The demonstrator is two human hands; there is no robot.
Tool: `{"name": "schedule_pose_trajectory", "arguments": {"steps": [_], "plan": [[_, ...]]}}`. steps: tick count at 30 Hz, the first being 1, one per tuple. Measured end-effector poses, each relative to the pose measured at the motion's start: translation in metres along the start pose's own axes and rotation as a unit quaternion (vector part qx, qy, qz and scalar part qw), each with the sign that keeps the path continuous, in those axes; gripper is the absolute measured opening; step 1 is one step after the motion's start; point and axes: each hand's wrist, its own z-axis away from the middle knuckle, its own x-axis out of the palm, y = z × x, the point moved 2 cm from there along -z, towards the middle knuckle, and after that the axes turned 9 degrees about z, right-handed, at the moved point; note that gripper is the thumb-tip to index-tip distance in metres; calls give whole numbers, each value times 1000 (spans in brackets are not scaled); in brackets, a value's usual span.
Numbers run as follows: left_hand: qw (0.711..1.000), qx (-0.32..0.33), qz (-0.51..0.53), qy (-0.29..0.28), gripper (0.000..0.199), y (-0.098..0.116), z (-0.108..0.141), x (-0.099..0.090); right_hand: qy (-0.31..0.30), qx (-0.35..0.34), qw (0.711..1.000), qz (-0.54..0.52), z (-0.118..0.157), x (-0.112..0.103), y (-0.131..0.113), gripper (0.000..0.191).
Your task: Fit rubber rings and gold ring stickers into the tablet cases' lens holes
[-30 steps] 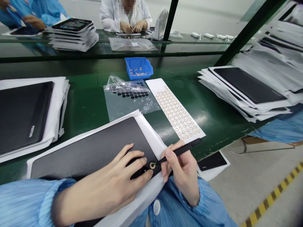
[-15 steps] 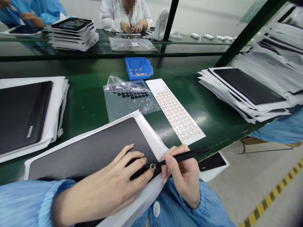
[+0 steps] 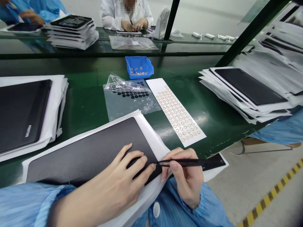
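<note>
A black tablet-shaped panel (image 3: pixel 87 148) lies on white wrapping (image 3: pixel 151 129) at the front of the bench. My left hand (image 3: pixel 118 179) rests on it with fingers spread, one fingertip pressing near the panel's right corner. Most of a small tan ring is hidden under that fingertip. In my right hand (image 3: pixel 186 176) are black tweezers (image 3: pixel 193 162), held between thumb and fingers. Their tips point left, close to the pressing fingertip, and look slightly apart. Beyond the panel lies a white sheet (image 3: pixel 180 116) with rows of tan rings.
Black rings lie on a clear plastic bag (image 3: pixel 130 104). Behind it stands a blue bin (image 3: pixel 139 67) of small rings. Wrapped tablets lie at left (image 3: pixel 23 110) and are stacked at right (image 3: pixel 251 86). Two co-workers sit across the bench, one in white (image 3: pixel 126 15).
My left fingertip has moved onto the tan ring, covering most of it. The tweezers' tips have drawn back to the right, and their handle has swung lower.
</note>
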Motion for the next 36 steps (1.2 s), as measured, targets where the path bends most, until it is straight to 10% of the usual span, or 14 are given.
{"name": "schedule_pose_trajectory", "arguments": {"steps": [28,32,36], "plan": [[999,-3,41,17,16,-1,-4,-8,2,-42,999,14,-5,0,-8,8],[1000,1,30,8,18,-2,-5,-9,2,-108,988,111,-41,-19,-26,11],[1000,11,19,5,17,-3,-4,-8,-8,-171,960,223,-132,-33,-37,23]]}}
